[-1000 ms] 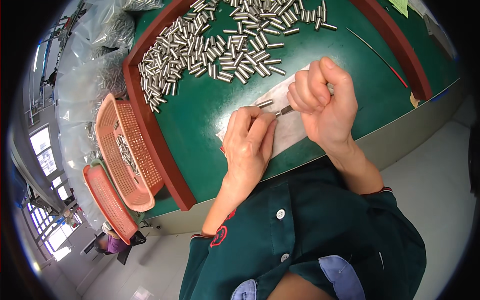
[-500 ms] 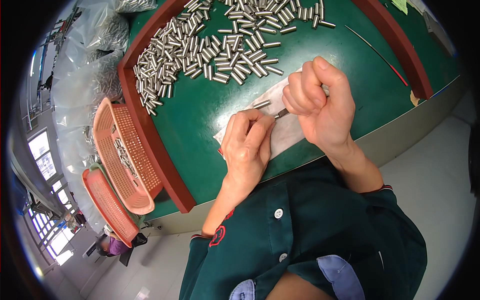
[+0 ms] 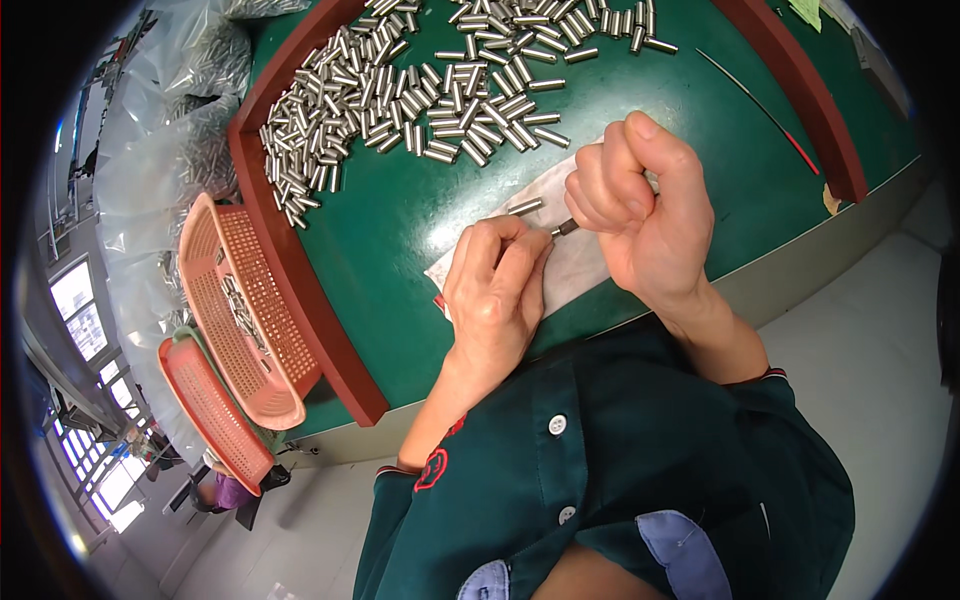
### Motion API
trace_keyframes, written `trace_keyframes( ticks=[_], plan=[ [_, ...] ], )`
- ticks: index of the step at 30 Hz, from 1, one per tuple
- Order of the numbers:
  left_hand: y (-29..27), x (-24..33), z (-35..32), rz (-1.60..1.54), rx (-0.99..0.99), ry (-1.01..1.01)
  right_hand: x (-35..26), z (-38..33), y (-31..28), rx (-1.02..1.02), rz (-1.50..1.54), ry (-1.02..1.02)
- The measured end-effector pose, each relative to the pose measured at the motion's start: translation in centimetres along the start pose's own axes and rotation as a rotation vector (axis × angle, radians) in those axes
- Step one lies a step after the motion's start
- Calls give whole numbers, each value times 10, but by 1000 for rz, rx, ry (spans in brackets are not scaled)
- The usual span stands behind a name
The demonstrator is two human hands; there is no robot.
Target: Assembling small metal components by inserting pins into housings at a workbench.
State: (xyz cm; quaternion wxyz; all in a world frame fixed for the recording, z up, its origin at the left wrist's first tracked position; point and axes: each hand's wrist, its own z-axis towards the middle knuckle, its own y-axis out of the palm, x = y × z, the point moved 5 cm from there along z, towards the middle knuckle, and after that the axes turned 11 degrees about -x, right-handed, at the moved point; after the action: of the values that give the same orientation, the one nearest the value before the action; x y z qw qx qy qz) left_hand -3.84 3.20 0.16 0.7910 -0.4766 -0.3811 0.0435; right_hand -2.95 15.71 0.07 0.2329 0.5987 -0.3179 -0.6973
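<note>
My right hand (image 3: 645,210) is closed in a fist around a slim dark tool (image 3: 568,226), most of it hidden in the palm. Its narrow end points left toward the fingertips of my left hand (image 3: 495,280). Those fingers are bent and pinched together, and what they hold is hidden beneath them. A short bright metal tip shows where the tool meets the left fingers. Just above the left hand, one loose metal pin (image 3: 526,206) lies on a whitish cloth (image 3: 578,278). Both hands are low over this cloth.
Many metal pins (image 3: 400,95) are heaped on the green table (image 3: 375,260) beyond my hands. A red-brown rim (image 3: 300,270) borders the table. Left of it are pink baskets (image 3: 285,335) and clear bags of pins (image 3: 210,150). A thin red-ended rod (image 3: 790,140) lies at right.
The view has shifted very slightly. Both hands and the tool keep nearly the same pose, and the loose pin stays on the cloth.
</note>
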Motion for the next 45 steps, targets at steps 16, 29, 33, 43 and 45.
trace_keyframes(
  ticks=[16,29,33,43,45],
  plan=[
    [-1,-4,0,-62,24,-49,6,-8,18,39,-297,-91],
    [-16,-9,-10,-851,-4,-414,0,-4,6,62,-200,-118],
    [-13,-4,-1,-1626,118,-520,-2,-5,8,63,-198,-99],
    [-13,-8,17,27,-108,-258,-1,-4,7,54,-97,-89],
    [-9,-8,18,54,-117,-192,-1,-4,4,79,-135,-94]
  ],
)
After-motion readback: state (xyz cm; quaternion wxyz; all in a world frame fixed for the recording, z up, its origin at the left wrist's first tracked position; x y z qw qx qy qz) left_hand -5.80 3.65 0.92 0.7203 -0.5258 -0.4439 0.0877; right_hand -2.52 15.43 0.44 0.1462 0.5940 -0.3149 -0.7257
